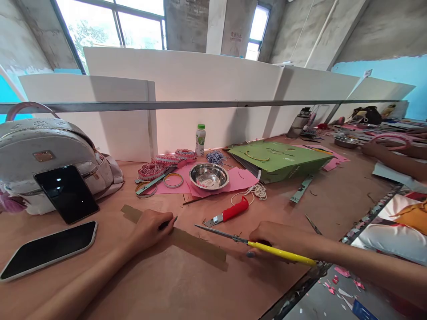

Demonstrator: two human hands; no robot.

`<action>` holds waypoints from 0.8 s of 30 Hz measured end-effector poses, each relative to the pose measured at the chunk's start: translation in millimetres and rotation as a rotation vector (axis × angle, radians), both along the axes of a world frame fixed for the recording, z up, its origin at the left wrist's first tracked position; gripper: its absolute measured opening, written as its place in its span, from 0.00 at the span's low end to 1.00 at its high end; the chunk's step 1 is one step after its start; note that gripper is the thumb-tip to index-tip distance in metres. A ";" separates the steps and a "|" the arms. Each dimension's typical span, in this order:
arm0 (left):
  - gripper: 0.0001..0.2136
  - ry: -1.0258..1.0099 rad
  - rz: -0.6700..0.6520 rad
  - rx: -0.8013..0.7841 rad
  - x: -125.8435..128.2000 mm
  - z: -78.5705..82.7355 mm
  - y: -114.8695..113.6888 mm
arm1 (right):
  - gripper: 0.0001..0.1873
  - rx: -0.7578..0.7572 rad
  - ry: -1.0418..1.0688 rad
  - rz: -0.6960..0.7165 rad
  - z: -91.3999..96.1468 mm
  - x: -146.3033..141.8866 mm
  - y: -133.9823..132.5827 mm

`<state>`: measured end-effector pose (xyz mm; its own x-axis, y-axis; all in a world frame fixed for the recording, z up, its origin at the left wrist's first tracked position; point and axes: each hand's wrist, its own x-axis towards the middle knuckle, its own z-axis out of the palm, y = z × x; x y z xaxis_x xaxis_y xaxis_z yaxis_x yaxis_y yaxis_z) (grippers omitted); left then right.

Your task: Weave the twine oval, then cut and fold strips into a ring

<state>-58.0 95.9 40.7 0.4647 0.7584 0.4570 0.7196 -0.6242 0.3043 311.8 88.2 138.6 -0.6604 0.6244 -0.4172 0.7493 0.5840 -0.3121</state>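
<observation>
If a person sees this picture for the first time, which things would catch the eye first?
Probably the long yellow-handled scissors in the right hand, at bottom centre. Just above lies a red-handled utility knife, and behind it a steel bowl sits on pink paper, beside a large green paper bag.

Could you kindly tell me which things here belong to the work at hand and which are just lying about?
At work: left hand holding a dark pen at a brown paper strip; right hand holding yellow-handled scissors.

Lying about: red-handled utility knife, steel bowl, green paper bag, smartphone, grey backpack.
</observation>
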 end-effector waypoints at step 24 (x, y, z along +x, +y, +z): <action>0.06 0.155 -0.337 -0.112 6.4 26.9 -13.7 | 0.11 0.518 0.201 -0.144 -21.7 34.1 61.8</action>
